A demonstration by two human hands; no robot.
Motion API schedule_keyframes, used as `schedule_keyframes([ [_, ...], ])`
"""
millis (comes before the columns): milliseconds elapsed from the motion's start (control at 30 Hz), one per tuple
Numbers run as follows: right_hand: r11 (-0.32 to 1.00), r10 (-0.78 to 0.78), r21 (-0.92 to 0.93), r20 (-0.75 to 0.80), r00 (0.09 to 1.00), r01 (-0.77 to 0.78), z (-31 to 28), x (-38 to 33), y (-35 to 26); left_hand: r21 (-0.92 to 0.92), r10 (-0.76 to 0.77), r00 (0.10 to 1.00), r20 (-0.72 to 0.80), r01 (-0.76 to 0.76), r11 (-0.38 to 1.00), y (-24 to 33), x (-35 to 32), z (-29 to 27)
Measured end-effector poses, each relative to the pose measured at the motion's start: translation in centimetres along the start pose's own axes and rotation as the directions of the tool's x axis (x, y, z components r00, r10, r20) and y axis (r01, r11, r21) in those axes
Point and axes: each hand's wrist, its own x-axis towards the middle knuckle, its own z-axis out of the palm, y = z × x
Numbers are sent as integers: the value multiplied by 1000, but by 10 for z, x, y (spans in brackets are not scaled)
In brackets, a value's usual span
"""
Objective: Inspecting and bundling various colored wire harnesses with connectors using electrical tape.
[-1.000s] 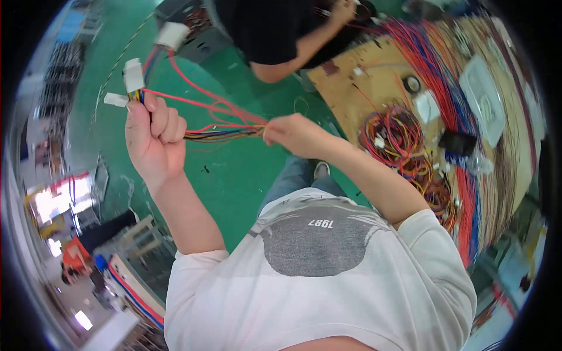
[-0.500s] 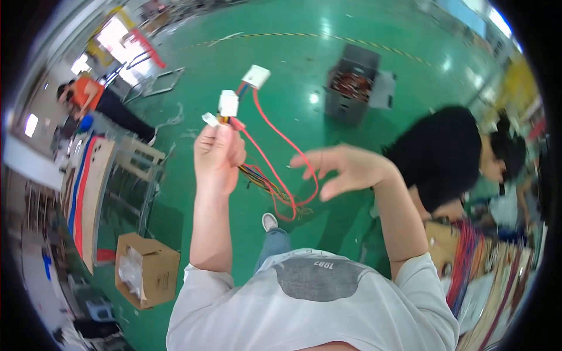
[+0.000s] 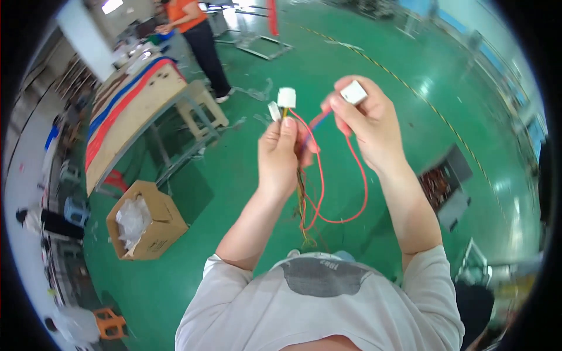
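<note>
My left hand (image 3: 280, 155) is closed round the wires of a wiring harness, just below a white plug connector (image 3: 287, 97) and a smaller white connector (image 3: 274, 111). To its right, my right hand (image 3: 372, 126) pinches another white connector (image 3: 353, 92) of the same harness between thumb and fingers. Blue and red wires run between the two hands. A long red wire (image 3: 364, 190) loops down from the right hand and back up to the left. Loose thin wire ends (image 3: 305, 231) dangle below my left hand.
A cardboard box (image 3: 161, 228) with clear plastic in it stands on the green floor at left. Behind it is a table (image 3: 111, 146) with red and blue wire bundles and a stool (image 3: 199, 108). A person in orange (image 3: 196, 35) stands there. A grey crate (image 3: 453, 187) sits at right.
My right hand has come up from open and taken hold of one white connector. The view has swung left, bringing the table and cardboard box closer in.
</note>
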Motion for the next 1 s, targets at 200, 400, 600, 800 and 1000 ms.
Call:
schedule_keyframes([
  [200, 910, -376, 176, -26, 926, 375, -83, 127, 10, 1, 174, 914, -367, -187, 982, -23, 82, -72],
  [400, 993, -78, -54, 352, 933, 103, -130, 254, 50, 96, 302, 758, -578, -305, 948, -3, 126, -84],
  [600, 996, -83, 71, 527, 846, 54, -127, 369, 93, -49, 321, 835, -446, -381, 923, -13, 228, -27],
  [800, 991, -63, 129, 646, 761, -28, -118, 433, 139, 104, 309, 848, -432, -293, 950, -28, 302, -21],
  [1000, 970, -36, 202, 672, 740, -136, -102, 502, 189, -106, 328, 735, -593, -475, 873, -55, 396, -73],
])
